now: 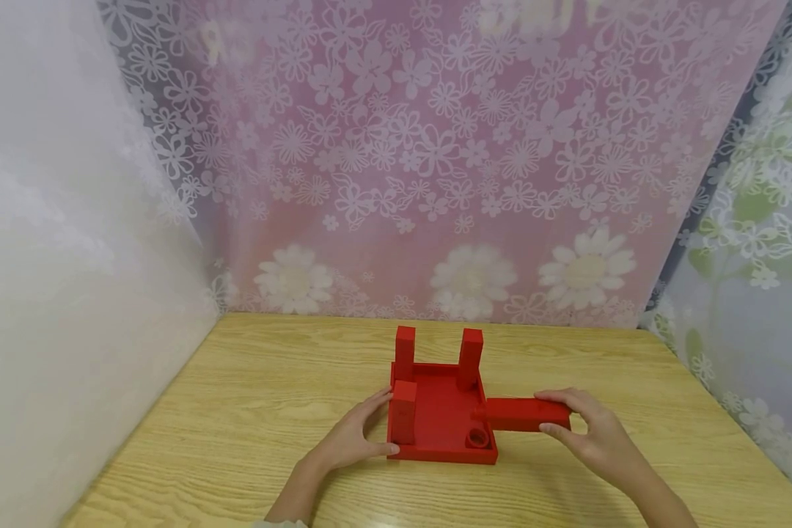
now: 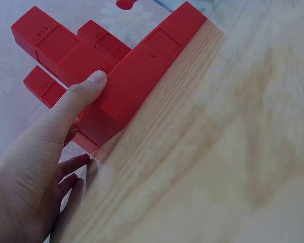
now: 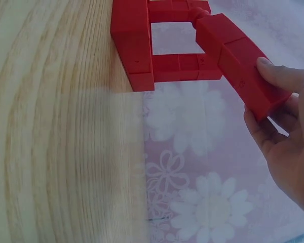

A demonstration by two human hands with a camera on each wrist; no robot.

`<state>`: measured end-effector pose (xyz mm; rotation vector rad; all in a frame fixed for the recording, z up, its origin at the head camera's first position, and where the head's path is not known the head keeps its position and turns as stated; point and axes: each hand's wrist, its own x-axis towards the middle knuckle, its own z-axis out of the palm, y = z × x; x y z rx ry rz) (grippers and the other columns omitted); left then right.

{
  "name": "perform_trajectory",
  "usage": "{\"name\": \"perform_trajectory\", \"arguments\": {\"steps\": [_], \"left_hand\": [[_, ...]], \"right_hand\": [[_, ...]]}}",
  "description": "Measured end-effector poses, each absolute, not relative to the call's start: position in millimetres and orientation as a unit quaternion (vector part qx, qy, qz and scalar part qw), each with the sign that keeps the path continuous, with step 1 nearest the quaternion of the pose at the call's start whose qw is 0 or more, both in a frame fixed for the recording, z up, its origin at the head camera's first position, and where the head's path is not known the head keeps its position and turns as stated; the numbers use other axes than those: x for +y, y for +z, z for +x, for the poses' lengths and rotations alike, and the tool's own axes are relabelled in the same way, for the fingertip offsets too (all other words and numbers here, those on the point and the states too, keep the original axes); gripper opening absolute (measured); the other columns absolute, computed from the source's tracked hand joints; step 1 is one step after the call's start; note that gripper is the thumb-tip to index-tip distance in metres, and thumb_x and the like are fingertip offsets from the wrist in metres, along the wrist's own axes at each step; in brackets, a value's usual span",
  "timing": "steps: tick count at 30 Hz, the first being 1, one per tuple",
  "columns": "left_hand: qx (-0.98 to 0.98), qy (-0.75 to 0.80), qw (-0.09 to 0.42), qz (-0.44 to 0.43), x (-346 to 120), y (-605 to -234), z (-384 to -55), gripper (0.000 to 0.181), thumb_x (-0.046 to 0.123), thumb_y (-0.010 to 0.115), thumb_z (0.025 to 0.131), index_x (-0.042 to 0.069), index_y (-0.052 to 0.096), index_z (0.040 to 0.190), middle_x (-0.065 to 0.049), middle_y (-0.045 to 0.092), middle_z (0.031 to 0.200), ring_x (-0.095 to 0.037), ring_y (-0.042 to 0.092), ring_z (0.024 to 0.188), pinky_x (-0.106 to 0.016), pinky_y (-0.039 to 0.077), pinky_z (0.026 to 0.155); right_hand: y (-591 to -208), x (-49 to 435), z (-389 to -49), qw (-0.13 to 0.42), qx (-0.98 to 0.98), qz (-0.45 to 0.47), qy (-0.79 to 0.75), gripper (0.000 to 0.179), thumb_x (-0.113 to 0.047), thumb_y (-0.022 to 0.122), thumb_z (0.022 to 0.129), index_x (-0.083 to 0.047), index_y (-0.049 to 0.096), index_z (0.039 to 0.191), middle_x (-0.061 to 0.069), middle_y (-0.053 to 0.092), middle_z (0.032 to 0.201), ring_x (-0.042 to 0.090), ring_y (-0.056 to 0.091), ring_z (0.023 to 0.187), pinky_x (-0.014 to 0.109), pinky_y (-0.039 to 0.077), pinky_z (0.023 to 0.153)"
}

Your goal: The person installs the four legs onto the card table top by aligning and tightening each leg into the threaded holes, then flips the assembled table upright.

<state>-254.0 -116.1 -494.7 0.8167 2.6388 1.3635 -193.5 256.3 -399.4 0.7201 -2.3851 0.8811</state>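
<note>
A red square tray-like base (image 1: 445,455) with low walls lies on the table, with red square posts upright at three corners: back left (image 1: 405,350), back right (image 1: 471,356) and front left (image 1: 404,412). In the front right corner is a round socket (image 1: 478,438). My left hand (image 1: 347,440) holds the base at its front left corner, thumb on the front wall and fingers along the left side. My right hand (image 1: 597,434) grips the far end of a loose red post (image 1: 518,414) between thumb and fingers. This post lies sideways, its round peg (image 3: 196,15) pointing left above the base's right wall.
The pale wood table (image 1: 270,381) extends around the base. Pink flowered cloth (image 1: 396,183) hangs behind it, with a white sheet (image 1: 92,257) at left and green-and-white flowered cloth (image 1: 765,257) at right.
</note>
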Motion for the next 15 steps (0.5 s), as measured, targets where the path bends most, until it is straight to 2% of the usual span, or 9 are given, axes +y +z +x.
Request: {"name": "perform_trajectory", "arguments": {"steps": [5, 15], "left_hand": [[0.856, 0.444, 0.032, 0.264, -115.7, -494.6, -253.7, 0.086, 0.052, 0.072, 0.071, 0.029, 0.032, 0.143, 0.018, 0.022, 0.146, -0.018, 0.022, 0.132, -0.053, 0.024, 0.101], [0.854, 0.442, 0.024, 0.272, -116.1, -493.8, -253.3, 0.085, 0.052, 0.072, 0.072, 0.028, 0.032, 0.143, 0.013, 0.024, 0.147, -0.022, 0.023, 0.132, -0.055, 0.024, 0.099]], "right_hand": [[-400.2, 256.6, -193.3, 0.235, -0.881, 0.257, 0.321, 0.042, -0.007, 0.08, 0.068, -0.011, 0.065, 0.107, -0.005, 0.061, 0.099, 0.006, 0.053, 0.087, 0.023, 0.048, 0.067], [-401.0, 251.3, -190.2, 0.22, -0.887, 0.247, 0.321, 0.042, -0.013, 0.081, 0.067, -0.012, 0.064, 0.105, -0.007, 0.06, 0.092, 0.007, 0.053, 0.079, 0.026, 0.046, 0.061]]}}
